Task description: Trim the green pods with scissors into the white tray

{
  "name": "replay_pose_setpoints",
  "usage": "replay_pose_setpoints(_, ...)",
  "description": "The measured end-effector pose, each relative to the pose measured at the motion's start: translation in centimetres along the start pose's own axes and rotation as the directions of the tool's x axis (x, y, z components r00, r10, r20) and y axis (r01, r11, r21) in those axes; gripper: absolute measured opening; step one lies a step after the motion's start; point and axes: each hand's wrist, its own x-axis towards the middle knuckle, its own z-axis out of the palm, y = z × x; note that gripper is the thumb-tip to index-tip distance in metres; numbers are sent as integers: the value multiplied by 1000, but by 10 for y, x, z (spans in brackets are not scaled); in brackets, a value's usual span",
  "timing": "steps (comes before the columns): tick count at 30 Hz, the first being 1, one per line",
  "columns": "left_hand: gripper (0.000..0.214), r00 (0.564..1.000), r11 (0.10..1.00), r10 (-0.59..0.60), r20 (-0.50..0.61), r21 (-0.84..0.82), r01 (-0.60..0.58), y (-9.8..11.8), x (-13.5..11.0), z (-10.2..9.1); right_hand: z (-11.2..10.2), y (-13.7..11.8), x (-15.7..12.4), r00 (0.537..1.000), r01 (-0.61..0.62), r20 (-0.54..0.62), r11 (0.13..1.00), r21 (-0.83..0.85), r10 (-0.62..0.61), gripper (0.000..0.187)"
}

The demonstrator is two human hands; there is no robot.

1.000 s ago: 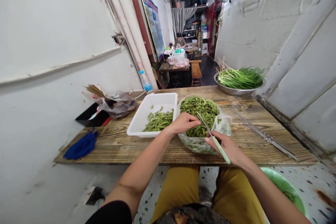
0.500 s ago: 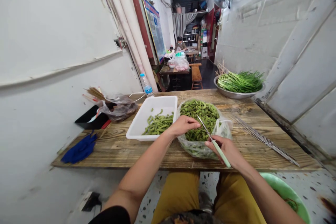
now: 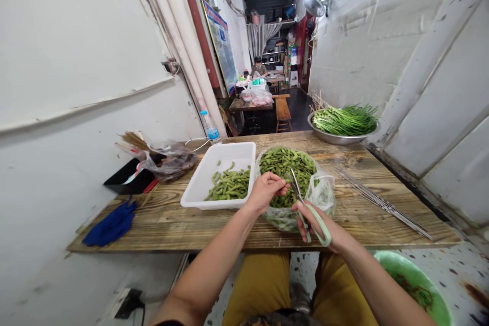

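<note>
My right hand (image 3: pixel 319 224) is closed around a pair of scissors (image 3: pixel 320 223) with pale green handles, its blades pointing up over the pods and slightly apart. Just left of the blades, my left hand (image 3: pixel 267 192) pinches what looks like a single green edamame pod, mostly hidden by the fingertips. Beneath both hands, a clear plastic bag (image 3: pixel 323 191) stands open, full of edamame pods (image 3: pixel 284 159). To its left, a white plastic tub (image 3: pixel 194 183) holds a smaller pile of pods (image 3: pixel 231 185).
Metal skewers (image 3: pixel 384 204) lie at right, near a steel bowl (image 3: pixel 340 138) of green stalks. At left are a blue cloth (image 3: pixel 110 223), a black tray (image 3: pixel 124 178) and a water bottle (image 3: pixel 212 130). A green basin (image 3: pixel 412 285) stands on the floor. A person sits far back.
The scissors have turned in my right hand, so both handle loops now show and the blades have parted. My left hand stays close to the blades. The view has shifted slightly.
</note>
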Motion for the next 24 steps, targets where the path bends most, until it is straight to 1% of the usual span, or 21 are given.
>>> replay_pose_setpoints(6, 35, 998, 996, 66, -11, 61, -66, -8, -2, 2, -1, -2, 4, 999, 45, -19, 994, -98, -47, 50)
replay_pose_setpoints(10, 29, 990, 980, 143, -14, 140, -139, -9, -4, 5, -3, -5, 5, 998, 65, -14, 986, -150, -68, 43)
replay_pose_setpoints(12, 26, 988, 973, 157, -4, 174, -154, -11, -4, 7, -2, -6, 5, 998, 62, -20, 983, -172, -67, 42)
replay_pose_setpoints(13, 25, 988, 970, 154, 0, 189, -152, -11, -4, 8, -1, -6, 6, 998, 45, -29, 984, -175, -51, 43)
replay_pose_setpoints(15, 23, 990, 962, 139, -3, 237, -134, -11, -5, 4, 2, -3, 8, 998, -27, -57, 990, -136, 19, 46)
replay_pose_setpoints(16, 21, 989, 949, 145, -19, 286, -134, -9, -5, -1, 3, -2, 9, 996, -65, -71, 993, -94, 59, 48)
replay_pose_setpoints(17, 18, 983, 920, 179, -49, 362, -150, -6, -6, -7, 3, 1, 10, 993, -91, -76, 995, -33, 89, 50)
replay_pose_setpoints(18, 14, 964, 866, 249, -93, 468, -178, -2, -6, -16, 2, 3, 11, 992, -100, -69, 994, 39, 103, 50)
replay_pose_setpoints(19, 9, 927, 774, 349, -137, 599, -203, 4, -6, -25, 1, 5, 11, 993, -98, -47, 988, 116, 104, 50)
replay_pose_setpoints(20, 7, 868, 643, 469, -164, 737, -208, 10, -6, -36, -1, 7, 12, 995, -92, -14, 977, 191, 97, 49)
replay_pose_setpoints(21, 8, 798, 483, 579, -168, 859, -170, 17, -5, -45, -3, 8, 11, 996, -91, 24, 961, 262, 87, 48)
replay_pose_setpoints(22, 11, 745, 323, 651, -144, 941, -101, 23, -3, -53, -6, 8, 11, 995, -96, 62, 943, 319, 81, 47)
replay_pose_setpoints(23, 13, 718, 187, 688, -105, 982, -35, 29, 1, -58, -7, 8, 10, 993, -107, 92, 928, 356, 79, 46)
replay_pose_setpoints(24, 14, 718, 75, 694, -55, 997, 4, 33, 7, -60, -9, 8, 10, 991, -116, 110, 920, 375, 80, 45)
